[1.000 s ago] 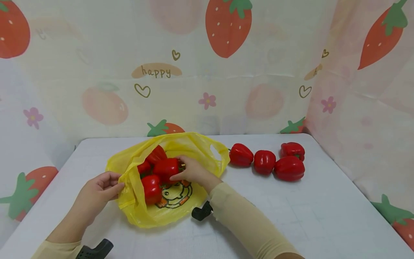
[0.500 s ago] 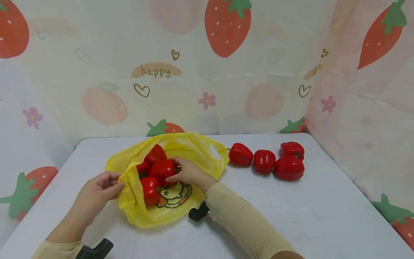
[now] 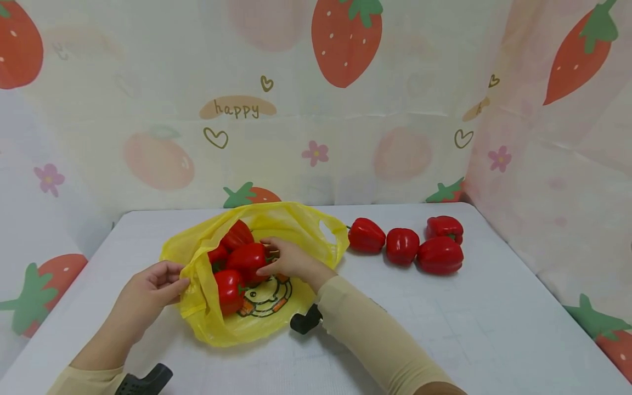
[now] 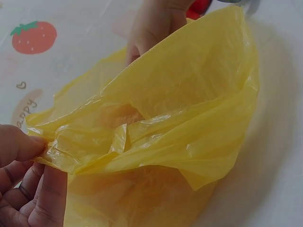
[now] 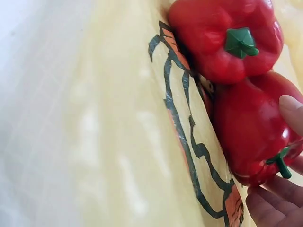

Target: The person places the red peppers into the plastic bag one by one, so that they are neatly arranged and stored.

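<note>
A yellow plastic bag point(image 3: 261, 332) lies on its side with its mouth facing me. My left hand point(image 3: 150, 288) pinches its left edge between thumb and fingers; the left wrist view shows the thin film point(image 4: 61, 146) bunched at the thumb. Several red bell peppers are inside the bag. My right hand point(image 3: 296, 262) reaches into the mouth, thumb and fingers spread loosely about the stem end of one bell pepper point(image 3: 245, 260). In the right wrist view the thumb point(image 5: 292, 111) overlaps that pepper's side, and another bell pepper point(image 5: 227, 38) sits against it.
Several more red bell peppers point(image 3: 402, 247) lie in a group on the white table point(image 3: 494, 312), right of the bag. Printed cloth walls point(image 3: 345, 126) rise behind the table and at its sides. Black wrist devices point(image 3: 143, 379) sit at both sleeves.
My right hand carried the bell pepper slightly left against the others, then drew back a little to the right while the pepper stayed. My left hand has kept its grip on the bag.
</note>
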A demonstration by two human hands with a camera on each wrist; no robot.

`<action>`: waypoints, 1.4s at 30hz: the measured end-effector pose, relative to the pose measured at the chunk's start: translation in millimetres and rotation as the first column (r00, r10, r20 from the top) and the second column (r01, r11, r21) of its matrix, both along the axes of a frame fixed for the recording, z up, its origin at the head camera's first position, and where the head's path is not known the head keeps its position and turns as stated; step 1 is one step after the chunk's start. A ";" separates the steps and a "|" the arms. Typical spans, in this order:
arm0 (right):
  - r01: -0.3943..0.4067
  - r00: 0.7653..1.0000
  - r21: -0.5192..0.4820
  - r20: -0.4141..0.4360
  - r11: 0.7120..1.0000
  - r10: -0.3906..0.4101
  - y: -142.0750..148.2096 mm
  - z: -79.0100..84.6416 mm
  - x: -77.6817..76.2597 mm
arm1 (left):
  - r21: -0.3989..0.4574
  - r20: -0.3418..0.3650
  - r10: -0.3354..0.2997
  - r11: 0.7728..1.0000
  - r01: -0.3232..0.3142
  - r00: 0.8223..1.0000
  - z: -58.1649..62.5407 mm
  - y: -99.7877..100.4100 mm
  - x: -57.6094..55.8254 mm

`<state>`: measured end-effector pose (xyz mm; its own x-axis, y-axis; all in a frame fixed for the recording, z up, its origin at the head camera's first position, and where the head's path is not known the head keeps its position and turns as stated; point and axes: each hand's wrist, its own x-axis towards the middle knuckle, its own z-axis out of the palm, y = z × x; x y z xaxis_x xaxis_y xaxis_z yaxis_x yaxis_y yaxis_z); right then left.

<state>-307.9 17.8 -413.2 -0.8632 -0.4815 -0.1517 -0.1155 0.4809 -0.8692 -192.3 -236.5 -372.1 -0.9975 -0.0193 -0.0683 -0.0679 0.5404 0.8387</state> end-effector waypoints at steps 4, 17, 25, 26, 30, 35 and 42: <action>-0.002 1.000 -0.020 0.006 1.000 0.002 3.0 1.2 -1.6 | 0.000 -0.002 0.000 1.000 0.000 1.000 -0.3 0.0 -0.3; -0.032 0.999 -0.024 -0.016 0.999 0.031 20.2 16.9 0.2 | 0.003 0.001 0.002 1.000 -0.002 1.000 -0.7 0.4 0.1; -0.038 0.998 -0.024 -0.054 0.999 0.036 35.8 25.7 -2.3 | 0.012 -0.010 -0.009 1.000 0.009 1.000 -0.5 -0.5 0.8; -0.034 0.998 -0.015 -0.056 0.999 0.033 37.7 27.1 -2.0 | 0.013 -0.011 -0.009 1.000 0.009 1.000 -0.7 -0.6 0.7; -0.041 0.996 0.009 -0.075 0.999 0.041 45.6 32.2 -1.1 | 0.013 -0.016 -0.005 1.000 0.005 1.000 -1.5 -1.0 0.7; -0.054 0.997 -0.002 -0.056 0.999 0.054 56.9 37.9 -0.5 | 0.007 -0.025 -0.006 1.000 0.007 1.000 -1.8 -1.4 0.9; -0.078 0.997 -0.053 -0.028 0.996 0.077 72.5 43.7 3.1 | 0.008 -0.016 -0.007 1.000 0.007 1.000 -2.4 -1.7 0.1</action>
<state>-304.7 90.3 -369.4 -0.8264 -0.5539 -0.1016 -0.1733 0.4217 -0.8900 -192.2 -238.1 -374.5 -0.9986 -0.0123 -0.0524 -0.0508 0.5342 0.8438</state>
